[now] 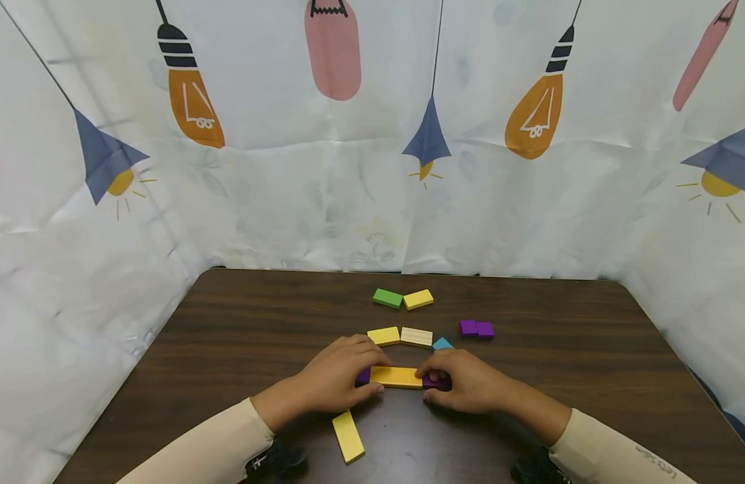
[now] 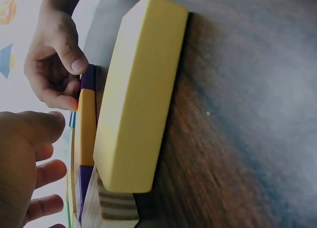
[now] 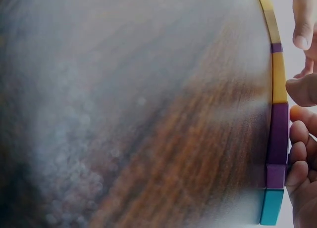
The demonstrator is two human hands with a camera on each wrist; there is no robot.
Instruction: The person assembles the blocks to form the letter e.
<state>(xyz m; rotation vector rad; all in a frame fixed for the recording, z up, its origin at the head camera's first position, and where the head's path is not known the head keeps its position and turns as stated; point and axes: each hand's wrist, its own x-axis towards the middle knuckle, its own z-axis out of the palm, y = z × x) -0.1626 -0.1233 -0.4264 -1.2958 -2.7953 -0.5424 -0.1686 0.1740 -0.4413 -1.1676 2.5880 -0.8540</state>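
Observation:
A yellow-orange block (image 1: 396, 377) lies between two dark purple blocks, the left one (image 1: 363, 377) and the right one (image 1: 436, 382), in a row. My right hand (image 1: 469, 383) pinches the right purple block, thumb on its near side and curled fingers beyond it. My left hand (image 1: 336, 375) hovers around the left purple block, its thumb and fingers (image 2: 49, 171) spread apart in the left wrist view. Nearer to me lies a light yellow block (image 1: 348, 437). Beside it a striped wood block (image 2: 118, 203) shows in the left wrist view, hidden in the head view.
Behind the row lie a yellow block (image 1: 383, 336), a pale wood block (image 1: 417, 337) and a blue block (image 1: 442, 343). Farther back are a green block (image 1: 387, 298), another yellow block (image 1: 418, 299) and two purple blocks (image 1: 477, 329). A printed curtain (image 1: 276, 202) hangs behind the dark table (image 1: 257, 316).

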